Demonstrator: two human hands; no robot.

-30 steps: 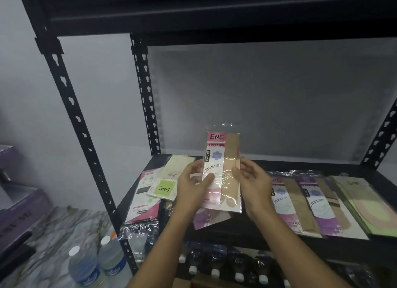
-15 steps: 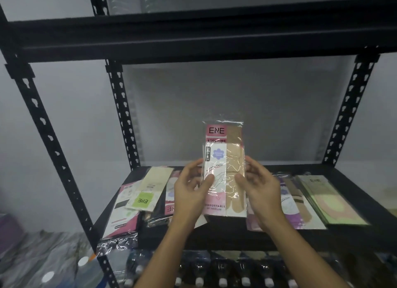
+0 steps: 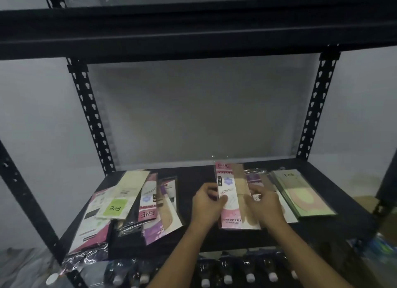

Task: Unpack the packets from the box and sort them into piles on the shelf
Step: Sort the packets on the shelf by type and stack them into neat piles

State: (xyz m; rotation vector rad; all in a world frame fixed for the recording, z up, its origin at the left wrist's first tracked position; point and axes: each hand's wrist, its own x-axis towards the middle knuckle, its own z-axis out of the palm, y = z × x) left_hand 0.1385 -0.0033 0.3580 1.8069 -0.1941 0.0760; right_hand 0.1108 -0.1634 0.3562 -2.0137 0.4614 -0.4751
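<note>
A pink and beige ENE packet (image 3: pixel 233 193) is low over the black shelf (image 3: pixel 199 176), right of its middle. My left hand (image 3: pixel 207 204) grips its left edge with the thumb on its front. My right hand (image 3: pixel 265 204) grips its right edge. Behind my right hand lie purple packets (image 3: pixel 255 177), and right of them a pile of green ENE packets (image 3: pixel 300 193). A loose heap of mixed packets (image 3: pixel 133 201) covers the shelf's left part, with a green-label packet (image 3: pixel 116 207) on top. No box is in view.
The upper shelf beam (image 3: pixel 193 29) spans the view above. Perforated black posts (image 3: pixel 92 115) stand at the rear corners. Below the shelf stands a row of bottles with white caps (image 3: pixel 227 278). Bare shelf surface lies between the left heap and my hands.
Both hands have carried the pink packet down and to the right, from held up in front of the wall to low over the shelf beside the purple packets.
</note>
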